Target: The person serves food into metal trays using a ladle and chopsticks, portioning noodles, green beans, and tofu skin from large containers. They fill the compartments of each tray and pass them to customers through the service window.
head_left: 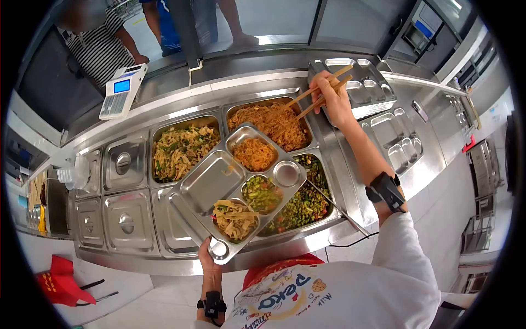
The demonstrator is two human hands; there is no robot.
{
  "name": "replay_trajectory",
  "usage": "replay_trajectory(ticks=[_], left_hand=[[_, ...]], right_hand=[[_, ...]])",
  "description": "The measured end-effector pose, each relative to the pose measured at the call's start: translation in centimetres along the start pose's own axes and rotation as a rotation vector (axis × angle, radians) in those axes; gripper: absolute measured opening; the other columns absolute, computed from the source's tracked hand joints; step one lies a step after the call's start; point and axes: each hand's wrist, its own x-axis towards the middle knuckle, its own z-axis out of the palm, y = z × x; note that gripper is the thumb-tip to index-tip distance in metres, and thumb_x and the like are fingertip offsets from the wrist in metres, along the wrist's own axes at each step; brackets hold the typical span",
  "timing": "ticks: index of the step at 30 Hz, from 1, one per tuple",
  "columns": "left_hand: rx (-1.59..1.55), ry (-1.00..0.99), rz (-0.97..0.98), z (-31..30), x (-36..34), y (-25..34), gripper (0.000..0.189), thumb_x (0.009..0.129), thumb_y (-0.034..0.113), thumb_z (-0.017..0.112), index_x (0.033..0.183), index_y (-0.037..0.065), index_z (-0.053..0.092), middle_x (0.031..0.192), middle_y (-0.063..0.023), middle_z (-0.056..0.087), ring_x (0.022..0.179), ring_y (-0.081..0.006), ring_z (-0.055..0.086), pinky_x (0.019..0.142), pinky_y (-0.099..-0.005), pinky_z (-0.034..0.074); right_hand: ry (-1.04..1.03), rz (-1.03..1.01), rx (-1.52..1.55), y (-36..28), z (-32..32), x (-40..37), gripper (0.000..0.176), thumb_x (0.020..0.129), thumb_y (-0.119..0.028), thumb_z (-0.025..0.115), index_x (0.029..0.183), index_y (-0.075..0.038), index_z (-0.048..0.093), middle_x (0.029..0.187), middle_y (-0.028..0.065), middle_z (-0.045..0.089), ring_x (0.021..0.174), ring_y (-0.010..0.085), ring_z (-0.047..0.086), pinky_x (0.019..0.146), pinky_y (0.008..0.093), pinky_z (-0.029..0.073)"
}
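Note:
My left hand (207, 256) grips the near corner of a steel compartment tray (211, 178), tilted above the serving counter. Orange noodles (255, 155), chopped green vegetables (262, 194) and pale strips with greens (235, 220) lie in its compartments; the large one holds only a small smear. Closed around a pair of long wooden chopsticks (302, 97), my right hand (333, 101) is over the far right of the counter. The chopstick tips reach into the pan of orange noodles (290, 131), just beyond the tray.
Beside the noodles is a pan of pale strips and greens (183, 145). A green-vegetable pan (304, 205) holds a long-handled utensil (339, 211). Lidded pans (125, 163) line the left. Stacked trays (361, 82) stand right; people (98, 46) stand behind the card terminal (123, 90).

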Motion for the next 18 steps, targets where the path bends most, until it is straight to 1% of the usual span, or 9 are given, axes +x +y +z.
replay_trajectory(ticks=[3,5,7,8,9,13,16,17,18], left_hand=[[-0.006,0.023,-0.006,-1.0,0.2,-0.5,0.029,0.079,0.016,0.056,0.102,-0.002,0.056,0.098,-0.0097,0.061,0.090,-0.0217,0.059,0.082,-0.0313,0.047],[0.011,0.065,0.016,-1.1,0.2,-0.6,0.030,0.079,0.016,0.056,0.102,-0.002,0.056,0.099,-0.0099,0.060,0.089,-0.0218,0.059,0.082,-0.0314,0.047],[0.019,0.100,0.017,-0.4,-0.5,-0.4,0.031,0.079,0.017,0.055,0.103,-0.003,0.055,0.099,-0.0101,0.060,0.090,-0.0222,0.059,0.082,-0.0313,0.047],[0.042,0.124,0.023,0.6,-1.3,-0.1,0.032,0.079,0.017,0.054,0.104,-0.003,0.055,0.099,-0.0101,0.060,0.090,-0.0223,0.059,0.082,-0.0313,0.047],[0.046,0.142,0.043,0.4,-1.5,-0.2,0.035,0.077,0.017,0.055,0.104,-0.004,0.055,0.102,-0.0128,0.059,0.094,-0.0249,0.058,0.086,-0.0340,0.046],[0.031,0.164,0.083,-0.3,-2.1,-0.5,0.034,0.077,0.018,0.056,0.103,-0.005,0.055,0.101,-0.0127,0.060,0.092,-0.0246,0.058,0.085,-0.0338,0.046],[0.038,0.173,0.087,-0.7,-2.1,-0.8,0.035,0.077,0.019,0.056,0.103,-0.005,0.055,0.100,-0.0128,0.060,0.091,-0.0246,0.058,0.085,-0.0336,0.046],[0.051,0.188,0.093,-0.4,-2.2,-0.8,0.036,0.077,0.020,0.055,0.103,-0.005,0.055,0.100,-0.0129,0.060,0.091,-0.0246,0.058,0.085,-0.0336,0.046],[0.062,0.204,0.099,-0.2,-2.3,-0.8,0.036,0.077,0.020,0.055,0.103,-0.005,0.055,0.100,-0.0130,0.060,0.091,-0.0246,0.058,0.085,-0.0335,0.046]], right_hand=[[0.138,0.141,0.011,7.5,-3.4,0.5,0.028,0.093,-0.033,0.043,0.083,-0.007,0.051,0.061,0.0009,0.047,0.051,0.0078,0.045,0.039,0.0228,0.038],[0.222,0.163,0.075,13.6,-4.1,-0.8,0.029,0.092,-0.036,0.043,0.085,-0.009,0.052,0.062,0.0002,0.047,0.050,0.0084,0.047,0.040,0.0227,0.041],[0.367,0.232,0.189,19.8,-3.7,-2.7,0.029,0.092,-0.037,0.044,0.087,-0.010,0.053,0.068,0.0005,0.048,0.057,0.0086,0.050,0.044,0.0240,0.046],[0.435,0.290,0.247,21.8,-3.0,-3.4,0.028,0.092,-0.036,0.043,0.085,-0.010,0.051,0.073,0.0010,0.048,0.066,0.0088,0.052,0.049,0.0271,0.052],[0.431,0.324,0.306,22.4,-2.1,-4.1,0.028,0.093,-0.034,0.042,0.081,-0.010,0.046,0.075,0.0015,0.045,0.071,0.0099,0.052,0.051,0.0292,0.054],[0.577,0.387,0.477,23.3,0.2,-4.0,0.028,0.093,-0.033,0.041,0.077,-0.010,0.039,0.072,0.0033,0.042,0.070,0.0121,0.049,0.053,0.0283,0.055],[0.589,0.430,0.454,22.2,1.2,-2.8,0.029,0.093,-0.033,0.041,0.077,-0.009,0.040,0.066,0.0043,0.043,0.055,0.0138,0.048,0.055,0.0330,0.057],[0.506,0.391,0.436,21.6,1.2,-2.4,0.028,0.092,-0.032,0.043,0.080,-0.007,0.043,0.065,0.0033,0.043,0.051,0.0126,0.045,0.052,0.0302,0.055],[0.402,0.307,0.335,21.8,1.0,-1.7,0.026,0.093,-0.031,0.043,0.081,-0.007,0.044,0.065,0.0028,0.043,0.050,0.0117,0.044,0.050,0.0293,0.052]])
